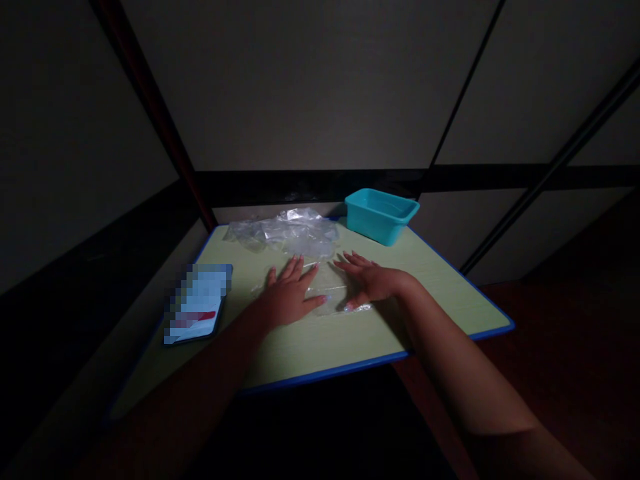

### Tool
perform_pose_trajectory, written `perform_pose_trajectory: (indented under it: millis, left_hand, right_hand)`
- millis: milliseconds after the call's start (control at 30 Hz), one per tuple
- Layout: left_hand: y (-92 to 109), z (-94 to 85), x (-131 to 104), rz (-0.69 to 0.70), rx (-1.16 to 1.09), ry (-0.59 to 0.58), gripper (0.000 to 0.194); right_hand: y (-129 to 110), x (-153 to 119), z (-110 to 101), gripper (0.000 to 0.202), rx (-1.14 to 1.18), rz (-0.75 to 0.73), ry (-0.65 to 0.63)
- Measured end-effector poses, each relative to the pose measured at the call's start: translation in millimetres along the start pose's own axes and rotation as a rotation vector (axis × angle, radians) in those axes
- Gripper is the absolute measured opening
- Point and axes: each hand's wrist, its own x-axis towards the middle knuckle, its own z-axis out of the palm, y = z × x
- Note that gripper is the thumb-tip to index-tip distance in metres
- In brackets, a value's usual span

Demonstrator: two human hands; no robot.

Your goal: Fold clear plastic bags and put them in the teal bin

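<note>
A clear plastic bag lies flat on the pale yellow-green table. My left hand rests palm down on its left part, fingers spread. On its right side is my right hand, fingers apart and fingertips at the plastic, the palm somewhat raised. Neither hand grips anything. Just beyond my fingers sits a crumpled pile of clear plastic. Part of the flat bag is hidden under my hands.
A turquoise basket stands at the table's back right. A phone with a lit screen lies at the left edge. Cabinet panels rise behind the blue-edged table.
</note>
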Motion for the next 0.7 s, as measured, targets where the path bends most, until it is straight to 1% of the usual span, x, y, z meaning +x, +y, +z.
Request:
perform_pose_trajectory:
  millis: [67,167,267,367,467,533,633,700]
  left_hand:
    - [0,1.8,0,0.014,-0.002,-0.001,0.078]
    - [0,4.2,0,0.031,-0.003,-0.018,0.080]
    - [-3,4.9,2,0.034,-0.008,-0.032,0.079]
    - [-8,3.6,4,0.002,-0.005,-0.040,0.079]
    - [-12,0.1,6,-0.042,0.003,-0.024,0.079]
    - [-11,-2.8,6,-0.045,0.003,-0.012,0.078]
    - [-10,-5.6,6,-0.015,0.000,-0.016,0.078]
    - [-10,-4.9,5,0.031,-0.008,-0.041,0.080]
  right_hand:
    - [-2,1,0,0.117,-0.009,0.006,-0.050]
    - [-4,2,0,0.116,-0.020,0.050,-0.086]
    - [-3,2,-1,0.114,-0.024,0.027,-0.101]
    - [-1,2,-1,0.117,-0.041,0.006,-0.121]
    - [-1,2,-1,0.117,-0.037,0.007,-0.120]
    - [-1,1,-2,0.113,-0.017,0.009,-0.105]
    - [-2,1,-3,0.105,0.008,0.031,-0.072]
    - [-1,2,-3,0.102,0.010,0.050,-0.052]
